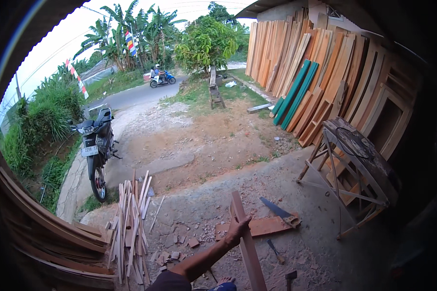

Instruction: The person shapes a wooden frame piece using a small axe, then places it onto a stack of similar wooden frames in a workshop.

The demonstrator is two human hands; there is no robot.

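My left hand [238, 231] is closed round a long squared wooden beam [250, 259], gripping it toward its far end. The beam slants away from the lower edge of the view. My right hand does not show. Just beyond the beam a short wooden board [264, 226] lies on the ground, and a handsaw [276, 209] rests with its wooden handle over the board's right end. A chisel [277, 252] with a wooden handle lies right of the beam. Nearer to me is a dark-headed hammer-like tool [290, 277], partly cut off by the lower edge.
Thin wood strips [131, 228] are heaped at left, with offcuts [193, 242] and shavings around. A worn work table [352, 140] stands at right. Many planks [320, 63] lean on the wall behind it. A motorbike [97, 150] is parked at left; riders on a scooter [162, 78] are on the road.
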